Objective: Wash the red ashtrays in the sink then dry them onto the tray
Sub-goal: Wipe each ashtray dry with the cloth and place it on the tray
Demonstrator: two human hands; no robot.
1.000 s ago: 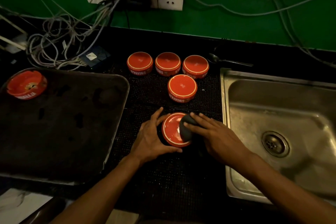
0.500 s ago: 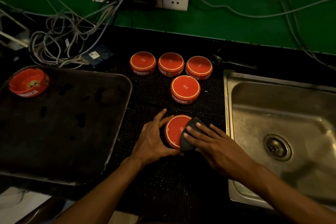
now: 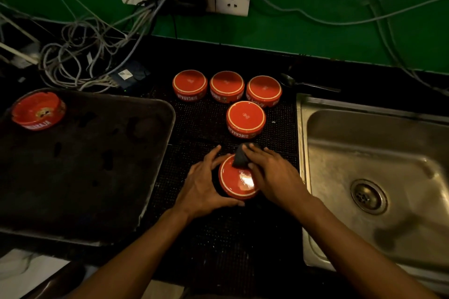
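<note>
Lettering "SINGARAJA" rings the upturned ashtray [image 3: 246, 119] beside the sink [image 3: 374, 177]. Nearer the worktop edge, the left hand [image 3: 202, 184] curls its grip around another ashtray [image 3: 237, 181]; the right hand [image 3: 272, 175] presses a dark cloth [image 3: 240, 158] onto it.

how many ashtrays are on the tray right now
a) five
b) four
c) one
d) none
c: one ashtray sits upright in the far left corner of the tray; the other five are upside down on the mat, one of them held by the left hand while the right hand presses a cloth on it.
</note>
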